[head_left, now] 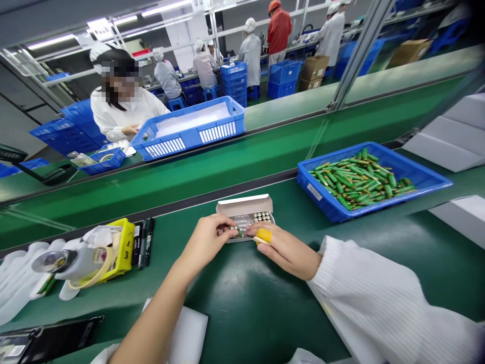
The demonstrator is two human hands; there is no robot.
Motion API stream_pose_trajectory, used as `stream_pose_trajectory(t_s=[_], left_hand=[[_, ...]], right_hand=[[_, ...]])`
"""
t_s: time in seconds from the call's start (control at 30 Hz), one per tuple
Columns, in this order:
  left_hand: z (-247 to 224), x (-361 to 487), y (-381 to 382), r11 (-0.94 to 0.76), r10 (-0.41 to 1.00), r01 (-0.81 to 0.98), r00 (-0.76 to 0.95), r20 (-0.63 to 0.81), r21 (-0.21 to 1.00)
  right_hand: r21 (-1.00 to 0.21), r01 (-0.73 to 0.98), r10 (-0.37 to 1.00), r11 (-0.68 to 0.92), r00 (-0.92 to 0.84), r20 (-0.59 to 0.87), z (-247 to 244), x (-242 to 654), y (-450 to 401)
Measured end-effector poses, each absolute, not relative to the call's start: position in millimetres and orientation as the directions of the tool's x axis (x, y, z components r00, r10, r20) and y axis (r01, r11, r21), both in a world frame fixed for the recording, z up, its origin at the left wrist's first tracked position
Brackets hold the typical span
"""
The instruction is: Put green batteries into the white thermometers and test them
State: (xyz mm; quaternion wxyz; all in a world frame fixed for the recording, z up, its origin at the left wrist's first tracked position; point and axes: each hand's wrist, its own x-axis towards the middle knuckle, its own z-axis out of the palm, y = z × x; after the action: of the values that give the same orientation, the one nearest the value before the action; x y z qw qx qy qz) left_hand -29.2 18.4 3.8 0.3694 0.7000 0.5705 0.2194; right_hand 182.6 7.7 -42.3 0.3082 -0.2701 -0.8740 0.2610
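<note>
A small white box stands on the green table with its lid raised. Inside lies a clear plastic tray, and several batteries stand upright at its right end, their metal ends up. At the box's left side, my left hand pinches a green battery, mostly hidden by the fingers. My right hand has its fingers stretched out over the front right of the box, the fingertips at the tray. A yellow band wraps one of its fingers.
To the right, a blue bin holds many green batteries. A yellow basket, black markers and a clear bottle are at left. Beyond the green belt, a co-worker sits near a blue crate. White boxes are stacked far right.
</note>
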Motion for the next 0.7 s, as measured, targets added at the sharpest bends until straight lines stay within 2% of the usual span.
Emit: stream_pose_trajectory(t_s=[0.13,0.2,0.27,0.4,0.47,0.7], left_hand=[[11,-32,18,0.088,0.975,0.296,0.170,-0.143,0.951],[11,-30,17,0.094,0.980,0.120,0.165,-0.113,0.988],[11,-26,15,0.105,0.980,0.013,0.168,-0.106,0.994],[12,-18,11,0.141,0.973,-0.096,0.194,-0.121,0.985],[12,-16,9,0.153,0.968,-0.134,0.220,-0.121,0.979],[12,-13,6,0.144,0.957,-0.141,0.272,-0.101,0.980]], right_hand=[[-0.729,0.254,0.727,0.635,-0.514,0.455,-32,188,5],[-0.747,0.246,0.755,0.617,-0.453,0.474,-26,188,2],[-0.773,0.263,0.780,0.578,-0.457,0.427,-24,187,-1],[-0.869,0.295,0.824,0.398,-0.532,0.196,-26,184,-6],[-0.902,0.283,0.829,0.327,-0.543,0.130,-27,183,-7],[-0.959,0.190,0.848,0.210,-0.523,0.082,-24,180,-9]])
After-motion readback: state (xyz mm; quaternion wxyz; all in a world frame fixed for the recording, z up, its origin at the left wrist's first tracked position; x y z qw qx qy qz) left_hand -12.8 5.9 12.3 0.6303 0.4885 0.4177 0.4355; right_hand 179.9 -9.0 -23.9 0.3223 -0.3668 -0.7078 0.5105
